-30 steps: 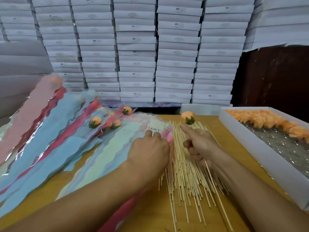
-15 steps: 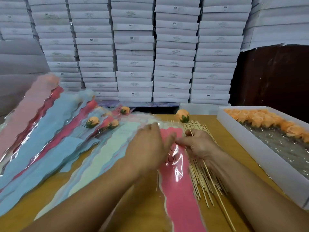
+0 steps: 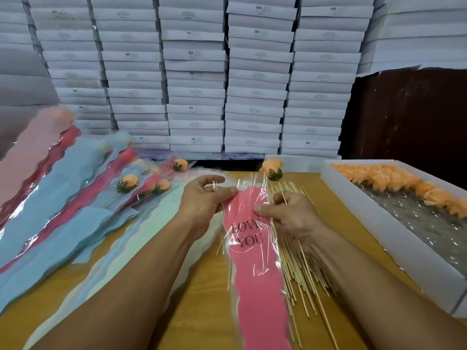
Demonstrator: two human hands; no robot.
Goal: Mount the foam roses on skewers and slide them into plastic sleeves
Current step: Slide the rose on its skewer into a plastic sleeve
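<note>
— What have the hands got?

— The left hand (image 3: 202, 198) has its grip narrowed to a pinch on the top left edge of a clear plastic sleeve with a wavy pink paper liner (image 3: 255, 261). The right hand (image 3: 290, 218) pinches the sleeve's right edge with thumb and forefinger, and its other fingers are curled round a thin wooden skewer (image 3: 283, 197).

— Is there a flower on that skewer?

— Yes, a peach foam rose with a green base (image 3: 272, 168) sits on its far tip, above the right hand and just beyond the mouth of the sleeve. The rose is outside the sleeve.

— How does the sleeve lie?

— Lengthways toward the person on the yellow wooden bench (image 3: 197, 286), mouth at the far end, with "LOVE YOU" printed on the pink. Its right side overlaps a loose pile of bare wooden skewers (image 3: 300, 271).

— And round about?

— To the left are fanned stacks of empty sleeves in blue, pale green, red and pink (image 3: 58, 223). Near their far ends lie some finished roses already inside sleeves (image 3: 129, 183). On the right stands a long white tray (image 3: 379, 231) with more peach foam roses (image 3: 394, 178) crowded at its far end. Behind the bench rise stacks of flat white boxes (image 3: 194, 79).
</note>
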